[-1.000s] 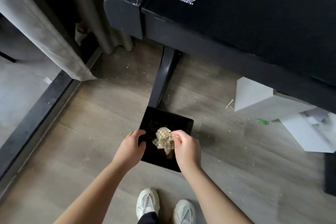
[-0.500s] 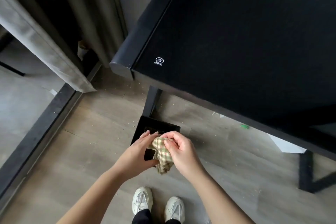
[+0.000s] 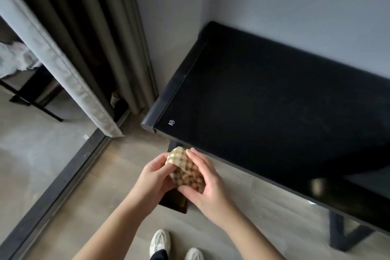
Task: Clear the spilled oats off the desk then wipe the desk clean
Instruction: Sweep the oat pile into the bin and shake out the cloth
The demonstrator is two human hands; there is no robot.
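Checked cloth (image 3: 185, 170) bunched between left hand (image 3: 155, 174), right hand (image 3: 205, 183), beside desk (image 3: 274, 116)

Both bare forearms reach forward and converge at the middle of the frame. The left hand (image 3: 155, 172) is cupped, palm turned inward, its fingers curled against a bunched cloth (image 3: 185, 170). The right hand (image 3: 205, 183) meets it from the opposite side, fingers spread over the top and thumb tucked beneath. The hands press close together, both gripping, wrists bent slightly inward.
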